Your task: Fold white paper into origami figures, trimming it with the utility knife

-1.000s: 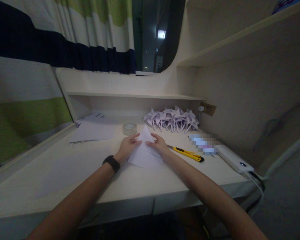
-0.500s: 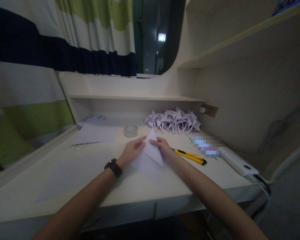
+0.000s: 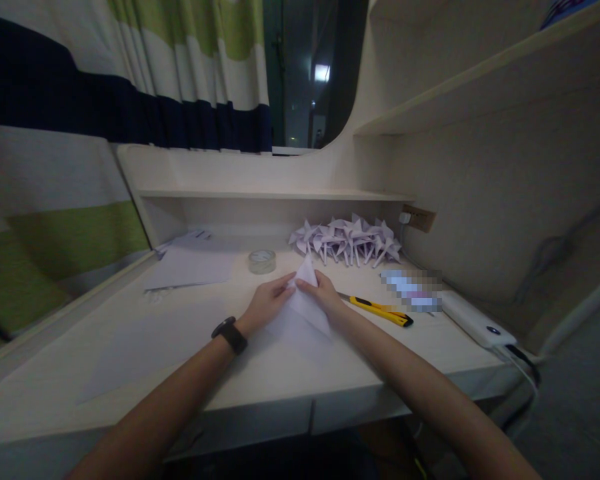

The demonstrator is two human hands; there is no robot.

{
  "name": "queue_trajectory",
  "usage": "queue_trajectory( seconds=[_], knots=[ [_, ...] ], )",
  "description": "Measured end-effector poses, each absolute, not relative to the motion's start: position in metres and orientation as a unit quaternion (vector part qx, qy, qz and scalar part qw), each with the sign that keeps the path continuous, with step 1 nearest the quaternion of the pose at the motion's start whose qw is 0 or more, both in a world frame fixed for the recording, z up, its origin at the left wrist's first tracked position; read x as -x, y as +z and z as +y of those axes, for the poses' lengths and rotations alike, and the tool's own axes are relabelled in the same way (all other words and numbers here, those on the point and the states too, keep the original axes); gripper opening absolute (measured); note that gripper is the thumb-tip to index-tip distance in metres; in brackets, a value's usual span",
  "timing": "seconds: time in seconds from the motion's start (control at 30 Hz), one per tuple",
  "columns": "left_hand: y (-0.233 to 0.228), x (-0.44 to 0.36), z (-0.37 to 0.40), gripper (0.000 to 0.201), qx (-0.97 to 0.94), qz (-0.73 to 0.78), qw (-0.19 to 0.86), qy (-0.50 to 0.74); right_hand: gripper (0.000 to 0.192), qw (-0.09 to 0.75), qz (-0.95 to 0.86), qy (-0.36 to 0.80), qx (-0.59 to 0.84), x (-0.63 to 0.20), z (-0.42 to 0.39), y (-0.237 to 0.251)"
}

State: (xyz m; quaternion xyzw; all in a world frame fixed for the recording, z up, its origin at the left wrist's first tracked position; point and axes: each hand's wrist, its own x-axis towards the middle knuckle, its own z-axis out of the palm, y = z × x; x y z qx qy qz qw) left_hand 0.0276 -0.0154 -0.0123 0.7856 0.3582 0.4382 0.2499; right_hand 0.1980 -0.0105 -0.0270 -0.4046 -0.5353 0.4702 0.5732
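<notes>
Between my two hands is a folded sheet of white paper (image 3: 307,308), its pointed tip upward and its lower part spread towards the desk. My left hand (image 3: 269,303), with a black watch on the wrist, pinches the paper's left edge. On the opposite edge my right hand (image 3: 325,293) grips it, thumb on the front face; the fingers behind the paper are hidden. A yellow utility knife (image 3: 380,311) with its blade out lies just right of my right hand. Beyond my left hand stands a roll of clear tape (image 3: 262,262).
Several white paper pinwheels (image 3: 347,239) lie bunched at the back of the desk. Paper sheets (image 3: 193,262) are stacked back left, and another sheet (image 3: 135,350) lies front left. At the right are a blurred-out phone (image 3: 410,291) and a white power strip (image 3: 475,320) with cables.
My thumbs have moved slightly on the paper, and its folded flap is turned a little more to the right. Both hands keep hold of it.
</notes>
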Motion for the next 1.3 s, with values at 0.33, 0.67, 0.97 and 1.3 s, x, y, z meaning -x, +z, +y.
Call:
queue_trajectory(
  seconds=[0.33, 0.67, 0.97, 1.3],
  knots=[
    [-0.011, -0.029, -0.019, 0.045, -0.794, 0.34, 0.279, 0.42, 0.045, 0.624, -0.477, 0.51, 0.352, -0.198, -0.012, -0.016],
    [0.004, -0.033, -0.03, 0.037, -0.754, 0.369, 0.272, 0.47, 0.041, 0.616, -0.555, 0.39, 0.4, -0.195, -0.015, -0.003],
    [0.018, -0.022, -0.031, 0.034, -0.745, 0.346, 0.136, 0.554, 0.035, 0.613, -0.665, 0.239, 0.354, -0.184, -0.009, 0.037],
    [0.008, -0.014, -0.019, 0.029, -0.674, 0.352, 0.02, 0.65, 0.03, 0.61, -0.674, 0.32, 0.266, -0.155, 0.0, 0.097]
  ],
)
